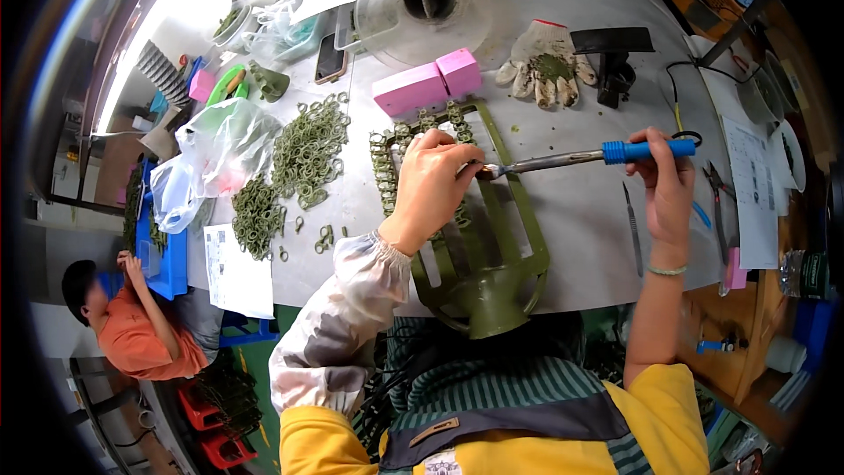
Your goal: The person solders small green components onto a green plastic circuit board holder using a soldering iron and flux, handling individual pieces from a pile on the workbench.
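Tub holds green pieces; right hand grips blue-handled tool, left hand's grasp unclear.

left hand: fingertips pinched, back upward; right hand: curled closed

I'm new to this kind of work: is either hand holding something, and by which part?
The right hand grips the metal-shafted tool by its blue handle; whether the left hand pinches anything cannot be told.
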A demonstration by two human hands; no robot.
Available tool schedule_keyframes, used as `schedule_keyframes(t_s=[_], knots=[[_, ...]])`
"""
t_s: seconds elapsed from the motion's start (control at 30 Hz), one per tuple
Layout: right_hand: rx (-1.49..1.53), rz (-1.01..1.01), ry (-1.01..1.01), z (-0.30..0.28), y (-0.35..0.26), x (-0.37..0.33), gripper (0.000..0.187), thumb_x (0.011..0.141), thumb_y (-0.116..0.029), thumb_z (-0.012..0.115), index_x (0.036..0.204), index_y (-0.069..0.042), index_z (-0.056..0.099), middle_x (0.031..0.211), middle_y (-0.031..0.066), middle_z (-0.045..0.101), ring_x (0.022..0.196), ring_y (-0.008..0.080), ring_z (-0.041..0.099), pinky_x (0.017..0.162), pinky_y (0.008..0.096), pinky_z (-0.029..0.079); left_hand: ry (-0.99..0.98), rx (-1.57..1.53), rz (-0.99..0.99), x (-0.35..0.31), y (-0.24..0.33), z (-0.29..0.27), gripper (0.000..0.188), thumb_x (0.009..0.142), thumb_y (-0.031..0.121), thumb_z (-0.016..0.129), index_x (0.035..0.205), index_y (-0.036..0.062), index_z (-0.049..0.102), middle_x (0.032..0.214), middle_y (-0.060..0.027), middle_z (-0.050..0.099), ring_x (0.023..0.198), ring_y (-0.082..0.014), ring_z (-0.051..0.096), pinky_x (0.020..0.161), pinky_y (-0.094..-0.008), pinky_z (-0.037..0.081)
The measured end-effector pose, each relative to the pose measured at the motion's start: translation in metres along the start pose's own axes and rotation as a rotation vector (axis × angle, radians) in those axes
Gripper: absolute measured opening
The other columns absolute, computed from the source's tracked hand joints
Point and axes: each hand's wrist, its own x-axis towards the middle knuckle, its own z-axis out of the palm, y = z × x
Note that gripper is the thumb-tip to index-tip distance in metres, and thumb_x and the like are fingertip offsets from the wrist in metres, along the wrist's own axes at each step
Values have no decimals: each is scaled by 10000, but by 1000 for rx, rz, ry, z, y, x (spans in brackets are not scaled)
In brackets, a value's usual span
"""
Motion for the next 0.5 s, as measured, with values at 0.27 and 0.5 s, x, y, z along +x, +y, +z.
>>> schedule_keyframes(t_s=[0.27,0.5], knots=[[-38,-25,-1,-4,-7,1,252,922,-240,671,945,10,687,866,91,687,660,138,613,637,263,512,-36,50,21,2,-1,-1,143,774,148,768,913,127,746,782,-46,673,885,-236,606,845,-381,461],[-54,13,73,-24,-20,-3,241,914,-262,681,954,-25,676,883,83,675,657,118,580,606,240,493,103,-365,-297,9,-21,-39,206,861,79,705,1064,50,715,924,-68,730,856,-173,677,763,-266,525]])
